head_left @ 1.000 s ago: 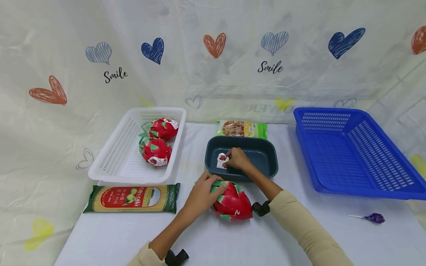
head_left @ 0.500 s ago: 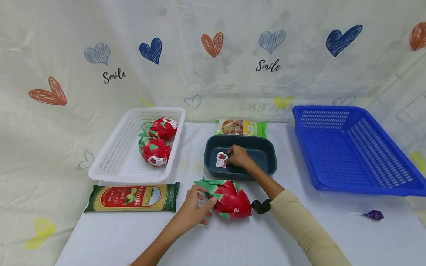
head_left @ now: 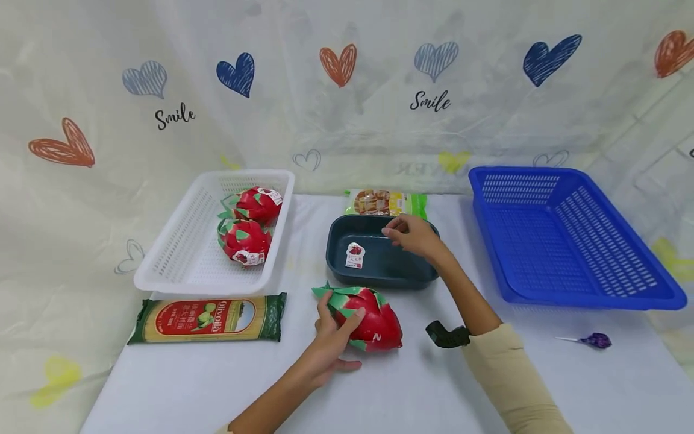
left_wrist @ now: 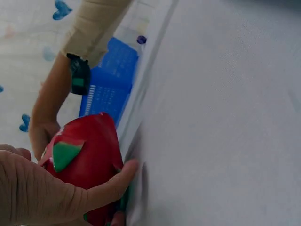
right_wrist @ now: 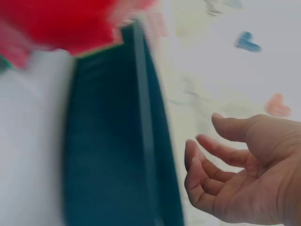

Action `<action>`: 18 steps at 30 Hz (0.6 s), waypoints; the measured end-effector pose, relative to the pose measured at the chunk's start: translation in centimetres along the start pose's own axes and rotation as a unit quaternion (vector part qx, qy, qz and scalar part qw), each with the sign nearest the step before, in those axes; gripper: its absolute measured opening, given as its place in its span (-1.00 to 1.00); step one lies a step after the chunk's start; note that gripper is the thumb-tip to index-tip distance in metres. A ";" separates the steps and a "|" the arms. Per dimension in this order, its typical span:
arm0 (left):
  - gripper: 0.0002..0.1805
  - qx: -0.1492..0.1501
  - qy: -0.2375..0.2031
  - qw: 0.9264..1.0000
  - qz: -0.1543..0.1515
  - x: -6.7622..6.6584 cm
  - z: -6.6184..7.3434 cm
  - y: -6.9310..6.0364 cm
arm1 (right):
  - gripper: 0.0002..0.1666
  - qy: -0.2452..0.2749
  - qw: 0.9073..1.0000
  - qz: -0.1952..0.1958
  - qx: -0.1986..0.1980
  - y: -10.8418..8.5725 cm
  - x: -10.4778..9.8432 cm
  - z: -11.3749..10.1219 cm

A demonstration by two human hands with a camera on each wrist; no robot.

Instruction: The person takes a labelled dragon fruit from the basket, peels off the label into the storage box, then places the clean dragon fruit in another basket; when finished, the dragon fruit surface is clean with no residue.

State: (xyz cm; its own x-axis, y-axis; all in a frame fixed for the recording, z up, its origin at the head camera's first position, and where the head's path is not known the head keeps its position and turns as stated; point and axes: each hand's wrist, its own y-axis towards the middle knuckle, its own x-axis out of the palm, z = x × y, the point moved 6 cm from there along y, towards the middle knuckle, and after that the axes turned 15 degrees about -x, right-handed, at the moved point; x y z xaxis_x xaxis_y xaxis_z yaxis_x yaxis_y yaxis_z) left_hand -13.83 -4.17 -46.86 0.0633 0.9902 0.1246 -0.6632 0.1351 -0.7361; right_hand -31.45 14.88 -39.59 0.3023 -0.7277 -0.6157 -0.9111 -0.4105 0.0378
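Observation:
A red dragon fruit (head_left: pixel 374 322) with green scales lies on the white table, near the middle. My left hand (head_left: pixel 327 345) grips its leafy end from the left, thumb on top; in the left wrist view the hand (left_wrist: pixel 56 190) is close against the red skin. Just behind the fruit stands a dark teal tub (head_left: pixel 379 268), with a white fruit label (head_left: pixel 355 255) inside it at the left. Over the tub's right part hovers my right hand (head_left: pixel 414 235), fingers loosely curled. The right wrist view shows nothing in that hand (right_wrist: pixel 244 174).
A white basket (head_left: pixel 179 253) at the left holds two more dragon fruits (head_left: pixel 246 241). In front of it lies a spaghetti pack (head_left: pixel 208 319). Behind the tub is a green-edged food packet (head_left: pixel 379 202). A blue basket (head_left: pixel 569 241) and a lollipop (head_left: pixel 598 340) are at the right.
My right hand has let go of the label and moved up and right, leaving it in the tub. The left hand came off the dragon fruit's top, then took hold of its leafy end.

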 end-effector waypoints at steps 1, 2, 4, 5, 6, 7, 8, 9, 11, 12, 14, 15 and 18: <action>0.11 0.003 0.005 1.000 0.008 0.1 0.2 0.2 | -0.50 0.002 1.000 0.007 -0.001 -0.4 -0.9 -0.1; 0.10 0.008 0.010 1.000 0.015 0.1 0.5 0.4 | -0.49 0.003 1.000 0.017 -0.001 -0.8 -1.8 -0.2; 0.06 0.015 0.012 1.000 0.023 0.2 0.8 0.8 | -0.47 -0.003 0.999 0.042 -0.010 -2.0 -3.9 -0.3; 0.04 0.015 0.009 1.000 0.024 0.3 1.0 1.0 | -0.46 -0.012 0.998 0.058 -0.015 -2.8 -5.0 -0.4; 0.02 0.015 0.006 1.000 0.025 0.4 1.1 1.1 | -0.45 -0.020 0.997 0.076 -0.020 -3.6 -6.2 -0.4; 0.01 0.015 0.004 1.000 0.024 0.5 1.2 1.2 | -0.44 -0.028 0.995 0.095 -0.023 -4.5 -7.4 -0.4; 0.00 0.015 0.003 1.000 0.024 0.7 1.3 1.3 | -0.42 -0.035 0.993 0.114 -0.026 -5.6 -8.6 -0.2; 0.00 0.014 0.001 1.000 0.023 0.8 1.4 1.4 | -0.38 -0.046 0.990 0.132 -0.023 -6.6 -9.8 0.0; 0.00 0.015 -0.003 1.000 0.020 1.0 1.6 1.5 | -0.32 -0.067 0.983 0.168 -0.011 -8.9 -12.2 0.7; 0.00 0.017 -0.005 1.000 0.017 1.0 1.6 1.4 | -0.29 -0.075 0.980 0.184 -0.001 -10.0 -13.3 1.1; -0.01 0.023 -0.013 1.000 0.004 1.0 1.6 1.4 | -0.23 -0.093 0.973 0.209 0.028 -12.0 -15.3 2.0; -0.02 0.025 -0.019 0.999 -0.004 1.0 1.5 1.3 | -0.20 -0.103 0.969 0.218 0.047 -13.0 -16.3 2.4; -0.06 0.030 -0.040 0.998 -0.026 0.7 1.3 1.0 | -0.14 -0.130 0.953 0.249 0.113 -15.6 -19.1 3.7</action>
State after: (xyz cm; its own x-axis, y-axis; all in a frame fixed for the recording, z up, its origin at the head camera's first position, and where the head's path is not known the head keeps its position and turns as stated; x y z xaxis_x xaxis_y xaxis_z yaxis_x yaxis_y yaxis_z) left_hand -15.46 -3.42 -46.68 0.0410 0.9756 0.2156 -0.7047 0.1812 -0.6859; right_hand -24.05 37.20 -31.39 -0.2369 -0.6283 -0.7410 -0.9693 0.1012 0.2241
